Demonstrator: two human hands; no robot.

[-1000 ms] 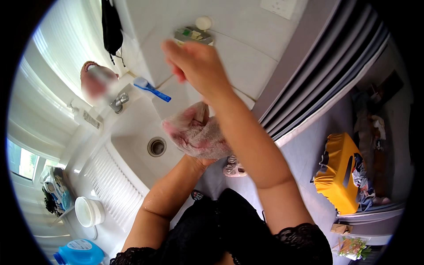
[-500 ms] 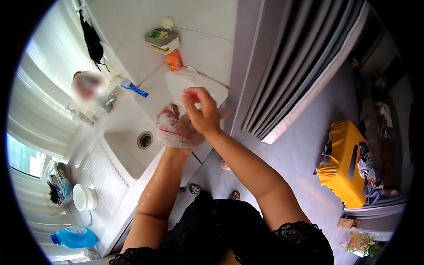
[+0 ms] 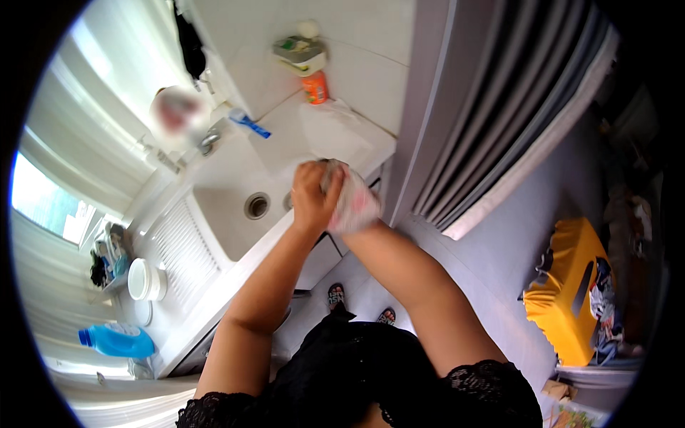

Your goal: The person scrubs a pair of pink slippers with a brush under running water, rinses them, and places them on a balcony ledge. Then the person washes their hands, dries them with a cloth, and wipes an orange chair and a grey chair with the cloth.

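Note:
In front of me, over the sink's near edge, my left hand [image 3: 311, 194] grips a greyish-pink towel [image 3: 354, 205]. The towel is draped over my right hand [image 3: 367, 234], so only the wrist shows clearly and its fingers are hidden. Both hands are close together, with the cloth between and around them. The white sink [image 3: 221, 214] with its round drain [image 3: 257, 205] lies to the left of my hands.
A blue-handled brush [image 3: 250, 124] lies behind the sink near the faucet [image 3: 209, 140]. An orange can [image 3: 314, 87] stands against the wall. At left are a white tub [image 3: 146, 279] and a blue bottle [image 3: 118, 340]. Grey curtains [image 3: 492, 107] and a yellow basket [image 3: 567, 285] are at right.
The towel has passed from around my left hand to over my right hand. My left hand, covered before, is now bare and grips the cloth. The view has shifted slightly.

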